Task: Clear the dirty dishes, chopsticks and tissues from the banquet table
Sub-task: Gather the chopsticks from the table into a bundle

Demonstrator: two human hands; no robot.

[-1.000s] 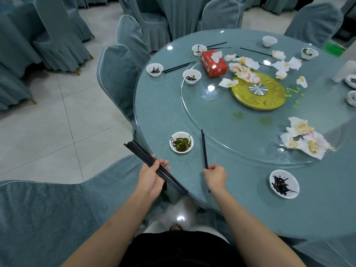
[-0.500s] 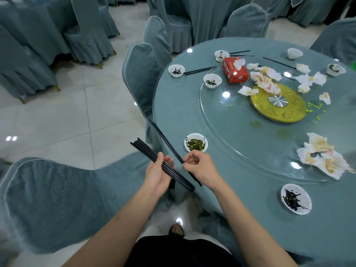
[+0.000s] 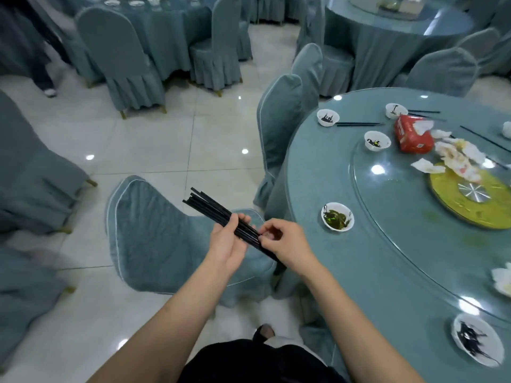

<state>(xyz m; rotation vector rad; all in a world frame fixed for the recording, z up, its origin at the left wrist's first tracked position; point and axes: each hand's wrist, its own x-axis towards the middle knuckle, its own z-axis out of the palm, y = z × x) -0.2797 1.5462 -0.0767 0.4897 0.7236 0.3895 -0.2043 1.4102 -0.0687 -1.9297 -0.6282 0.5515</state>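
Observation:
My left hand point(image 3: 225, 246) grips a bundle of several black chopsticks point(image 3: 210, 207) off the left edge of the round banquet table point(image 3: 387, 258). My right hand point(image 3: 284, 246) pinches the near end of the same bundle. On the table stand small white sauce bowls: one with green bits point(image 3: 337, 217), one at the near right point(image 3: 477, 342), and others farther back point(image 3: 327, 117). More black chopsticks point(image 3: 359, 124) lie beside the far bowl. Crumpled stained tissues point(image 3: 453, 158) lie near a red tissue box point(image 3: 413, 134).
A glass turntable with a gold centre disc point(image 3: 470, 197) covers the table's middle. Blue covered chairs stand close: one under my hands point(image 3: 166, 239), another at the table's left point(image 3: 279, 120). Other tables and chairs fill the room behind; a person's legs point(image 3: 41, 70) are at the far left.
My right hand lifted a pair of chopsticks off the table and brought it into the bundle in my left hand. My view turned left, away from the table.

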